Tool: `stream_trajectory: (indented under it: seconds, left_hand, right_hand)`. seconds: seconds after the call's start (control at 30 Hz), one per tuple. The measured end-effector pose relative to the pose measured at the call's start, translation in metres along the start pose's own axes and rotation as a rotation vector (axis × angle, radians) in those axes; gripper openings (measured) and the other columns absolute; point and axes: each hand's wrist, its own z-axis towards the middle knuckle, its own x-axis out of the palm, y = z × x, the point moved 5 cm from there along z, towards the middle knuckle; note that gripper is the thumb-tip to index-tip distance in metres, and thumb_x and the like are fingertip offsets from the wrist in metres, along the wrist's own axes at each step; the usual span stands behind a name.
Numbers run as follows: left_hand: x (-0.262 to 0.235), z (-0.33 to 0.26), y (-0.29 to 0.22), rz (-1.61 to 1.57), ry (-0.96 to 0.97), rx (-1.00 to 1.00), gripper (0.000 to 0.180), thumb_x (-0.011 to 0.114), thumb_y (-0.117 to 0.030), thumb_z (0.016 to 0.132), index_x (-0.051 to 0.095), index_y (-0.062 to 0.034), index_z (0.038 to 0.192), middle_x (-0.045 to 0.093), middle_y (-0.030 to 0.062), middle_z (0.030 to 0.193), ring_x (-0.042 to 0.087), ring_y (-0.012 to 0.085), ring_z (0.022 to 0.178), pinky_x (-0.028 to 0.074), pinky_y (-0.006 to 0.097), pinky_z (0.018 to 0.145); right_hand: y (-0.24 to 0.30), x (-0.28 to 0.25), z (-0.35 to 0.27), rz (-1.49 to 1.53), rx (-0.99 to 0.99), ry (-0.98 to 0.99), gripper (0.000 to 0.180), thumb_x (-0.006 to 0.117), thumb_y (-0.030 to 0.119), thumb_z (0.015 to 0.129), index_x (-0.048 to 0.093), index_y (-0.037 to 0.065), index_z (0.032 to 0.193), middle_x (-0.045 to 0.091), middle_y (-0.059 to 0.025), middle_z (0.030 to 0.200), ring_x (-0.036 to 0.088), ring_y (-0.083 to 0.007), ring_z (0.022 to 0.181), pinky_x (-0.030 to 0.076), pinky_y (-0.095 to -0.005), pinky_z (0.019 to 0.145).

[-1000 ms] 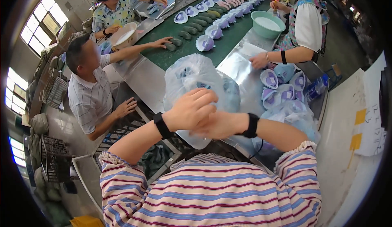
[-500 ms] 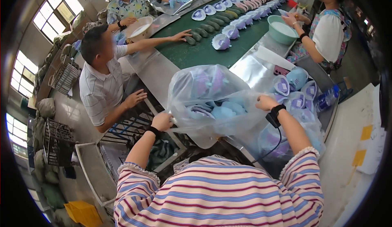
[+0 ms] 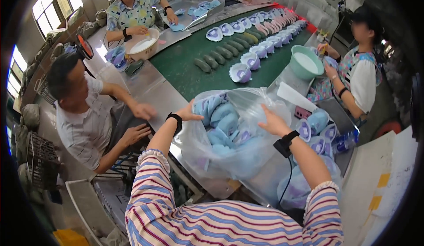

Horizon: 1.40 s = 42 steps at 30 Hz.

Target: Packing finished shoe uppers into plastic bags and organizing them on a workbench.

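While left hand [image 3: 191, 114] and right hand [image 3: 272, 123] pinch bag [image 3: 229, 157] rim | belt [image 3: 185, 71] beyond

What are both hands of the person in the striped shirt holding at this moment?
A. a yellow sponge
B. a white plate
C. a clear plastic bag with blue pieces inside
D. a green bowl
C: the left hand and the right hand grip opposite sides of the clear plastic bag, which holds blue pieces.

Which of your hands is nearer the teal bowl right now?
Right. The right hand grips the clear bag just below and left of the teal bowl; the left hand holds the bag's far-left side.
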Motion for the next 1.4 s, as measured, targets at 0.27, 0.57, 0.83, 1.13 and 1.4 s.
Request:
stream_trajectory:
  seconds: [0.27, 0.57, 0.83, 1.13, 1.4]
  left_hand:
    - [0.099, -0.024, 0.029, -0.203, 0.487, 0.027, 0.069, 0.062, -0.011, 0.066, 0.036, -0.0056, 0.131, 0.043, 0.012, 0.127, 0.036, 0.0208, 0.119, 0.029, 0.031, 0.1]
    - [0.049, -0.069, -0.088, 0.696, -0.379, 0.036, 0.068, 0.063, -0.015, 0.069, 0.035, -0.0034, 0.129, 0.03, 0.017, 0.137, 0.033, 0.0321, 0.125, 0.031, 0.042, 0.099]
    - [0.087, -0.014, -0.144, 1.045, 0.167, 0.61, 0.036, 0.051, -0.012, 0.077, 0.053, -0.0226, 0.111, 0.029, 0.0056, 0.139, 0.032, 0.0405, 0.122, 0.049, 0.044, 0.075]
    - [0.014, -0.078, -0.157, 0.206, -0.261, 0.652, 0.012, 0.056, 0.002, 0.072, 0.052, -0.006, 0.08, 0.034, 0.0136, 0.136, 0.039, 0.0347, 0.121, 0.042, 0.04, 0.093]
    - [0.026, -0.056, -0.174, -1.474, 0.418, 0.09, 0.007, 0.054, -0.01, 0.083, 0.054, -0.0059, 0.088, 0.035, 0.0188, 0.133, 0.047, 0.0342, 0.111, 0.044, 0.044, 0.09]
  right_hand:
    - [0.079, 0.014, 0.065, 0.031, -0.565, -0.26, 0.044, 0.053, 0.006, 0.073, 0.049, 0.009, 0.117, 0.047, -0.0138, 0.121, 0.051, -0.0345, 0.103, 0.043, -0.0396, 0.085]
    - [0.05, 0.043, 0.091, 0.474, -0.38, 0.101, 0.064, 0.064, 0.018, 0.074, 0.035, 0.005, 0.129, 0.042, -0.0193, 0.127, 0.048, -0.0335, 0.11, 0.04, -0.0357, 0.092]
    - [0.036, 0.057, 0.064, 0.788, -0.2, 0.372, 0.054, 0.054, 0.013, 0.08, 0.035, 0.003, 0.13, 0.047, -0.0186, 0.125, 0.048, -0.0301, 0.112, 0.039, -0.034, 0.093]
    - [-0.034, 0.062, -0.03, -0.123, -0.544, 0.368, 0.056, 0.06, 0.023, 0.073, 0.045, 0.011, 0.126, 0.046, -0.0127, 0.128, 0.045, -0.0296, 0.117, 0.036, -0.0346, 0.096]
    - [0.021, -0.032, -0.025, 1.304, -0.092, 0.442, 0.056, 0.054, 0.035, 0.086, 0.033, 0.014, 0.134, 0.051, -0.0099, 0.118, 0.053, -0.0239, 0.102, 0.048, -0.0394, 0.077]
